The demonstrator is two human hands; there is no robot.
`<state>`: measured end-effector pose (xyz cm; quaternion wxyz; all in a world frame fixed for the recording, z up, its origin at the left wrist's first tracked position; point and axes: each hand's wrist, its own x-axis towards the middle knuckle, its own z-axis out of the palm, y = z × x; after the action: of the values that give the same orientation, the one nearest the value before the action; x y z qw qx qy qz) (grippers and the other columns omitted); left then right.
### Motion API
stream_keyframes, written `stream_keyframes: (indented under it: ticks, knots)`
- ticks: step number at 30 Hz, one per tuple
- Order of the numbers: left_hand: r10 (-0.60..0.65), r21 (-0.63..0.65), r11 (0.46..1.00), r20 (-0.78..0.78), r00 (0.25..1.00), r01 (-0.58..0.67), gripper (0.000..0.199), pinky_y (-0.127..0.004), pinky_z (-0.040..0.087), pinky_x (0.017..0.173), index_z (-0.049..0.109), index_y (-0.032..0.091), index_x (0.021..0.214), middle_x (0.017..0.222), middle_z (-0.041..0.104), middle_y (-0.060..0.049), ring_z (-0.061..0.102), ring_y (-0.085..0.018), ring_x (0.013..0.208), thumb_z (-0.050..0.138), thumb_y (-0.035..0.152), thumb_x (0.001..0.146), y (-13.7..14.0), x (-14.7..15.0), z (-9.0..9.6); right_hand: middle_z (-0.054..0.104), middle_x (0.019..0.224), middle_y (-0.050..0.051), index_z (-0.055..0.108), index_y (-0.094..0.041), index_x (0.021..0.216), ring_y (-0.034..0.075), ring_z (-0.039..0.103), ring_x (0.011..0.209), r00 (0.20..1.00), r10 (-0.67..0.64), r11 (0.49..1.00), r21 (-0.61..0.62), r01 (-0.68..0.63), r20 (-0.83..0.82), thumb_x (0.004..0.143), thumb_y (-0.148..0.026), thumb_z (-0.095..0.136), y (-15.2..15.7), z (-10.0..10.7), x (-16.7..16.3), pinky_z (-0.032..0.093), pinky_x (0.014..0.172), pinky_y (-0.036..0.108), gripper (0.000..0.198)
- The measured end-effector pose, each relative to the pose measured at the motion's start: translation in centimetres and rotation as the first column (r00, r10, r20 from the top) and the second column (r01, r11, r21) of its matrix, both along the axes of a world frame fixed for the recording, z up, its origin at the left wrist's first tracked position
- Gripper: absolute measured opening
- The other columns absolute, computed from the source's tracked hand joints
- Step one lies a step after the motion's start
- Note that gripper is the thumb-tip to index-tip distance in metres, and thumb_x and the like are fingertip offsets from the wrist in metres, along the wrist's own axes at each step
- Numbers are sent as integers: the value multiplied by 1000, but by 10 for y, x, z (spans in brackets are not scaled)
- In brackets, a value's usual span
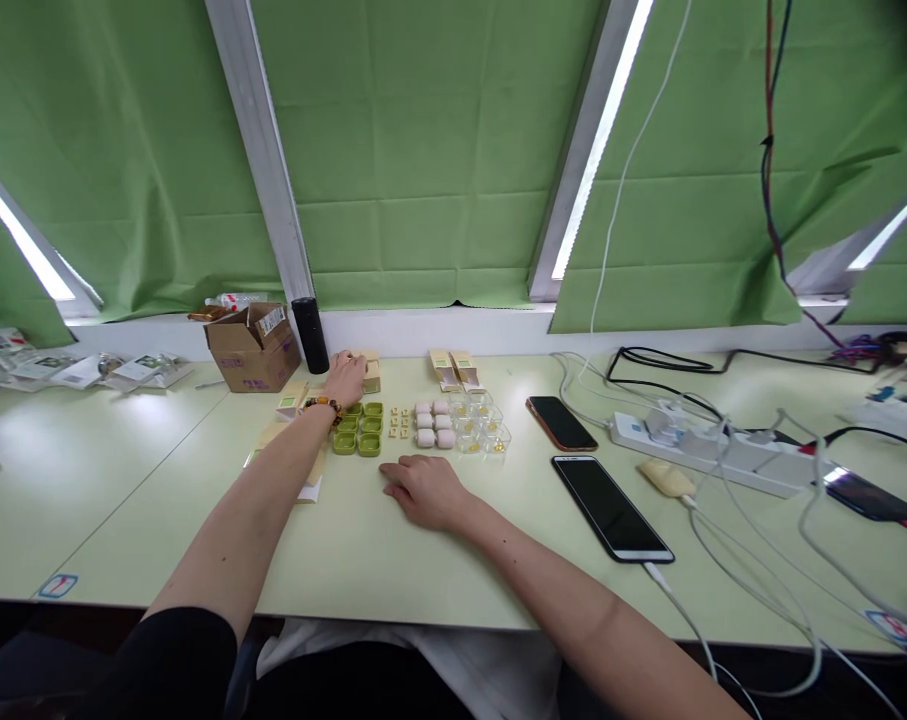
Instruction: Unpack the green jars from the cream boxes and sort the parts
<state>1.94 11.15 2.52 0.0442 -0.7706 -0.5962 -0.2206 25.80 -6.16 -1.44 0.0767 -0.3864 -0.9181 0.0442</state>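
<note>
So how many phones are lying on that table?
3. One phone lies right of the clear cases, a larger one sits nearer on its cable, and a third lies at the far right, past the power strip.

Your pale green laminate table carries a brown cardboard box and a black cylinder near the back edge. Mid-table you have small green plastic trays, pink-white rounded pieces and clear little cups — all grouped close together. To your right lie two black smartphones and a white power strip — tangled with white cables.
</note>
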Motion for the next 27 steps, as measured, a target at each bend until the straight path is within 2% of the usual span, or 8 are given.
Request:
stream_keyframes:
  ticks: [8,9,11,13,15,20,23,27]
  knots:
    - [-54,35,998,409,911,43,27,-36,54,92,38,21,123,124,57,-13,63,-20,105,53,29,102,-16,6,30,75,104,6,65,-25,127,23,69,93,993,-9,1000,25,12,-116,103,-33,51,5,-6,2,36,67,31,29]
    - [-71,34,997,488,870,62,26,-34,56,88,38,22,122,122,57,-11,65,-17,100,52,31,103,-24,8,34,76,104,7,66,-25,126,22,69,91,986,-26,999,26,31,-167,102,-32,52,6,-7,3,36,67,31,28]
    - [-137,29,982,791,596,187,32,-33,59,81,39,23,116,115,57,-6,67,-15,91,62,38,98,-45,13,38,76,100,7,68,-22,117,21,68,86,950,-69,997,21,79,-305,100,-28,55,10,-8,4,37,67,31,22]
    - [-152,34,953,913,378,303,43,-33,61,78,41,25,114,105,60,-2,68,-15,89,70,47,93,-73,19,39,73,90,4,66,-22,107,20,66,80,874,-116,992,-8,127,-473,96,-25,59,14,-9,6,39,67,31,14]
    - [-114,7,931,956,271,366,50,-31,61,74,42,25,112,95,64,0,69,-16,85,75,54,88,-103,26,35,68,82,0,62,-23,103,18,62,72,753,-164,986,-82,145,-638,91,-23,64,18,-10,6,42,67,30,13]
    - [0,-70,888,988,152,455,58,-29,58,68,45,25,110,91,70,1,71,-16,78,80,63,82,-161,46,10,61,125,7,47,-28,134,19,64,92,399,-238,939,-315,-137,-885,74,-28,78,23,-14,4,53,66,29,67]
    - [42,-78,882,995,88,464,57,-28,58,68,47,24,106,93,70,0,71,-16,81,81,63,81,-174,55,-7,56,140,10,44,-30,140,25,61,117,322,-236,874,-345,-343,-917,69,-29,84,25,-17,2,58,82,34,82]
    - [43,-39,888,999,3,459,52,-24,56,65,49,25,104,91,68,1,68,-15,79,82,59,82,-178,60,-22,58,137,9,48,-29,135,28,56,128,282,-234,847,-337,-412,-930,65,-34,91,27,-19,2,55,100,42,82]
